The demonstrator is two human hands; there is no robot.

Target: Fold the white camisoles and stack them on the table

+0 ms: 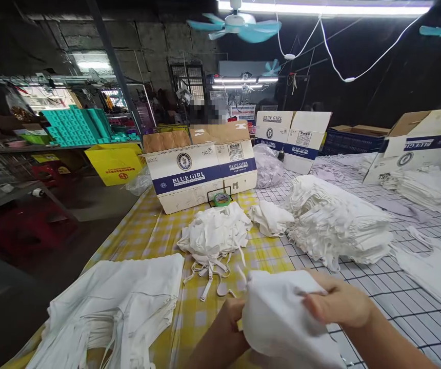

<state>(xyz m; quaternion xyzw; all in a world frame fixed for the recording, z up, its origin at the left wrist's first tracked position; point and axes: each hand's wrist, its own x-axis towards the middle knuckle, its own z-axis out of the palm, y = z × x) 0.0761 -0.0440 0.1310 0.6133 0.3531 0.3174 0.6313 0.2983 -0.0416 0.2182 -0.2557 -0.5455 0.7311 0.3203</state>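
A soft white cloth garment [278, 307], rounded and slightly blurred, is held up over the table's near edge. My left hand [226, 328] is closed on its left edge, with the fingers partly hidden behind the cloth. On the other side my right hand [339, 302] pinches the garment between thumb and fingers. Just beyond lies a heap of white garments [216, 230] with thin straps and small strap adjusters trailing toward me. To the left is a neat stack of white garments [128, 287]. A taller stack of folded white pieces [336, 220] stands to the right, beside a small crumpled white bundle [270, 218].
A yellow checked cloth [132, 230] and a white grid-patterned cloth [405, 287] cover the table. Behind the heap stand a Blue Girl carton [205, 174] and green tape [221, 199]. More cartons [293, 138] and white stacks [436, 187] lie farther back and right.
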